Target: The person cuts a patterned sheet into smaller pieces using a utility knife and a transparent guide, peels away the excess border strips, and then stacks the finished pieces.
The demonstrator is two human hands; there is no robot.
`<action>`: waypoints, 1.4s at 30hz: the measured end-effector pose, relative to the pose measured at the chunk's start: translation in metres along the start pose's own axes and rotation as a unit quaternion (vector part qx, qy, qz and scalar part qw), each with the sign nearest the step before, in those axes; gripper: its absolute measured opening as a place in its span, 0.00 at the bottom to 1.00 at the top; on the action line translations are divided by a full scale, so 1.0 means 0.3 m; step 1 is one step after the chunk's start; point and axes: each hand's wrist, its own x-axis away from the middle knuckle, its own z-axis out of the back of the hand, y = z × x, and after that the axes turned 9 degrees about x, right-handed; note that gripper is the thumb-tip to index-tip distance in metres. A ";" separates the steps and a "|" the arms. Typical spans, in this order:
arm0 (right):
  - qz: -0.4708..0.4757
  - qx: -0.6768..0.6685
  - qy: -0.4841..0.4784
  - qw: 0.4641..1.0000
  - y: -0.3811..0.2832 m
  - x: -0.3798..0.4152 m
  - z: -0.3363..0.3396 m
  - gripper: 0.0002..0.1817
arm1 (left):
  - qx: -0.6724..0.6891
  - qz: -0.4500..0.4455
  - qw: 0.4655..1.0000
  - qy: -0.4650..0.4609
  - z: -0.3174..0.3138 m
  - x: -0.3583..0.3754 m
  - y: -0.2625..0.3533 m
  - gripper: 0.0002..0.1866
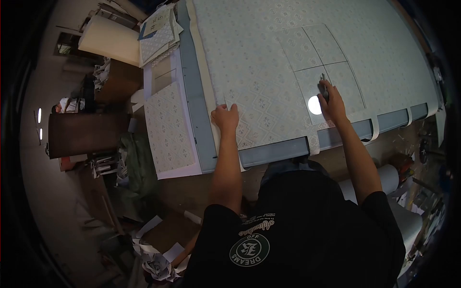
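Observation:
Pale patterned material (pixel 259 57) covers most of the blue-grey table (pixel 274 152). Near the material's left edge, my left hand (pixel 225 118) rests with its fingers bent; whether it pinches the edge is hard to make out. My right hand (pixel 334 106) is closed around a small dark-handled tool (pixel 323 89), its metal tip pointing away from me. Under that hand lies a clear rectangular template (pixel 307 47) with dark cross lines, flat on the material. A bright round reflection shows on it beside my right hand. Strips of the material hang at the near table edge.
At the table's left are a patterned sheet (pixel 169 127) and stacked sample pieces (pixel 158 36). Further left stand a brown box (pixel 116 81) and a dark brown panel (pixel 86 135). A person (pixel 69 105) is in the background. Paper scraps (pixel 156 264) lie low at the left.

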 end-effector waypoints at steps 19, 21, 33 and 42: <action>-0.081 -0.231 -0.091 0.965 0.041 0.044 0.061 0.27 | -0.020 -0.042 0.990 0.135 0.250 0.304 -0.149 0.32; -0.128 -0.367 -0.147 0.909 0.098 0.041 0.103 0.27 | 0.004 -0.111 0.988 0.104 0.100 0.392 -0.005 0.33; 0.107 -0.021 -0.218 0.970 0.548 0.046 0.402 0.17 | -0.132 -0.226 0.956 -0.131 -0.528 0.640 0.476 0.45; 0.060 -0.013 -0.225 0.972 0.505 0.087 0.441 0.26 | -0.121 -0.240 0.949 -0.164 -0.513 0.653 0.476 0.49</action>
